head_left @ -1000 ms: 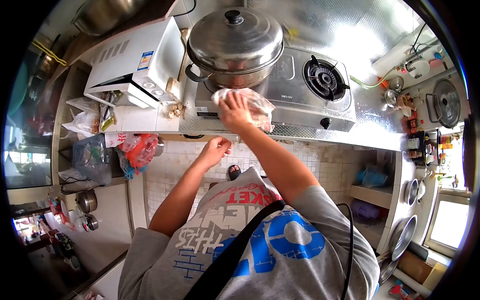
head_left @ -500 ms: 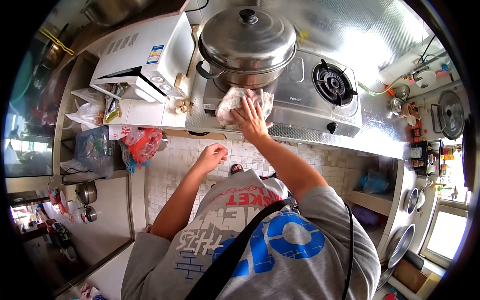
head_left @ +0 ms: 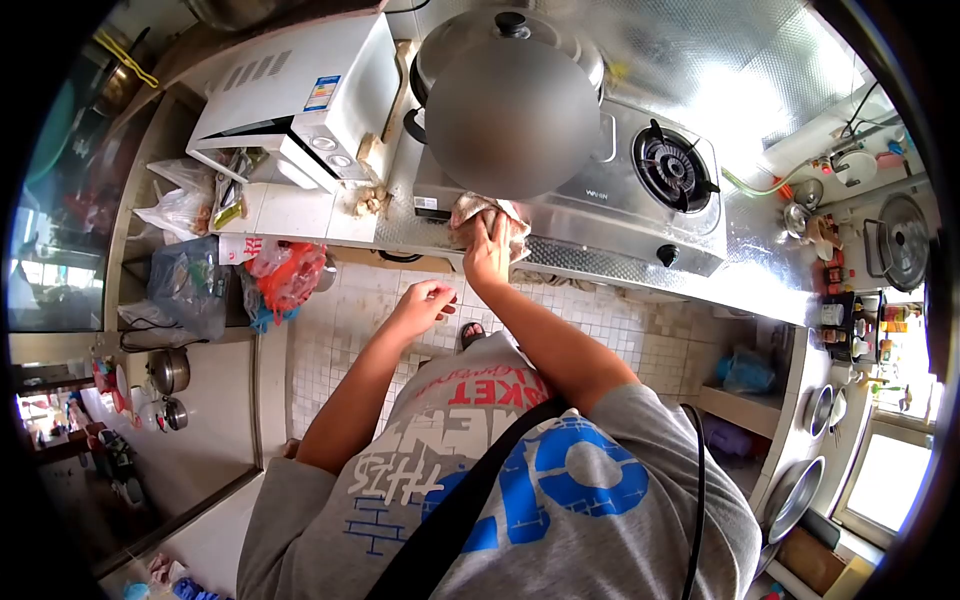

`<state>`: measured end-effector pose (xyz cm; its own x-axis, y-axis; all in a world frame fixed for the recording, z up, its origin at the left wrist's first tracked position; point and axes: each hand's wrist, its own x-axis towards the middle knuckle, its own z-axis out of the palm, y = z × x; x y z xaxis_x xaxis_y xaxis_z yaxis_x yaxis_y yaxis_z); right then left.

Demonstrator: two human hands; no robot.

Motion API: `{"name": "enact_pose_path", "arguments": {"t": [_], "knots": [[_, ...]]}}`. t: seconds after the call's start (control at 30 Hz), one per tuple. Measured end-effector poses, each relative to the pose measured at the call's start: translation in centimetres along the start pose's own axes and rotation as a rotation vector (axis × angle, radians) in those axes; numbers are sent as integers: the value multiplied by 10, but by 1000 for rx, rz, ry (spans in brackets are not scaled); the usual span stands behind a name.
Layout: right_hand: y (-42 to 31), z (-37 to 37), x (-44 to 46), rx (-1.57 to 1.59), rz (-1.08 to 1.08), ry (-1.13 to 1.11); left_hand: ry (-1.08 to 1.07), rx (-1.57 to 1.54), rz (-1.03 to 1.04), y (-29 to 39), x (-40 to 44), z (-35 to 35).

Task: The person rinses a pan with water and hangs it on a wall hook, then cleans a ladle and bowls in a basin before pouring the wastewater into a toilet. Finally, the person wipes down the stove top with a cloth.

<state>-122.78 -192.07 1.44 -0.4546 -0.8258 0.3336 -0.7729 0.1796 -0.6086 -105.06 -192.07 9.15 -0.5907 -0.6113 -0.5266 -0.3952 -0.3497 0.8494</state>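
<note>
My right hand [head_left: 487,252] grips a crumpled, pinkish-white cloth [head_left: 518,226] against the front edge of the steel gas stove [head_left: 610,215]. Its fingers are bunched into the fabric, just left of the stove's middle. Loosely curled, my left hand [head_left: 424,304] hangs in the air before the counter, touching nothing, with no object visible in it. Behind the cloth, a large lidded steel pot [head_left: 590,68] stands on the left side of the stove. A round grey blur hides most of the pot and that part of the stove.
Left of the stove sits a white microwave [head_left: 300,85] with its door ajar. Garlic [head_left: 370,200] lies on the counter beside it. The right burner [head_left: 675,168] and a black knob [head_left: 668,256] are exposed. Plastic bags [head_left: 285,275] hang at the counter's left end.
My right hand has drawn the cloth down from the stove top to its front edge, and the cloth is more bunched. My left hand stays nearly in place.
</note>
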Motion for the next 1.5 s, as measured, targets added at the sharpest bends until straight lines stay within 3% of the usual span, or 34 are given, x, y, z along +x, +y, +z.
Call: {"name": "enact_pose_path", "arguments": {"t": [0.07,0.17,0.3,0.37,0.5,0.57,0.73,0.77,0.87,0.97,1.0,1.1,1.23,1.33,1.37,1.47,1.5], "knots": [[5,-15,10,41,-49,46,8,7,7,2,1,0],[31,-42,23,29,50,51,-2,14,9,3,2,3],[71,-102,41,80,197,441,-2,20,12,8,2,3],[73,-119,50,40,155,554,-8,17,-7,9,2,4],[60,-75,44,61,-202,132,-42,16,-24,7,7,9],[41,-62,39,-158,-279,-65,-70,24,-12,9,8,11],[44,-48,25,-73,-343,-134,-79,55,-22,7,11,13],[47,-42,14,-56,-336,-144,-77,45,-15,5,11,15],[46,-25,-21,143,-55,-234,-100,57,-15,3,12,16],[43,-26,-37,-9,32,-313,-121,97,-21,1,13,16],[45,-35,-33,-55,-69,-387,-127,112,-20,3,14,16],[42,-42,-24,-182,-324,-329,-132,107,-34,6,14,16],[52,-49,-14,-289,-255,-153,-128,120,-39,5,12,14],[76,-69,4,-301,-17,129,-118,126,-38,3,13,12],[89,-88,11,-271,86,70,-117,126,-47,2,13,11],[119,-129,24,-501,296,421,-120,131,-58,5,13,11],[130,-139,24,-426,426,447,-121,133,-61,5,13,11]]}}
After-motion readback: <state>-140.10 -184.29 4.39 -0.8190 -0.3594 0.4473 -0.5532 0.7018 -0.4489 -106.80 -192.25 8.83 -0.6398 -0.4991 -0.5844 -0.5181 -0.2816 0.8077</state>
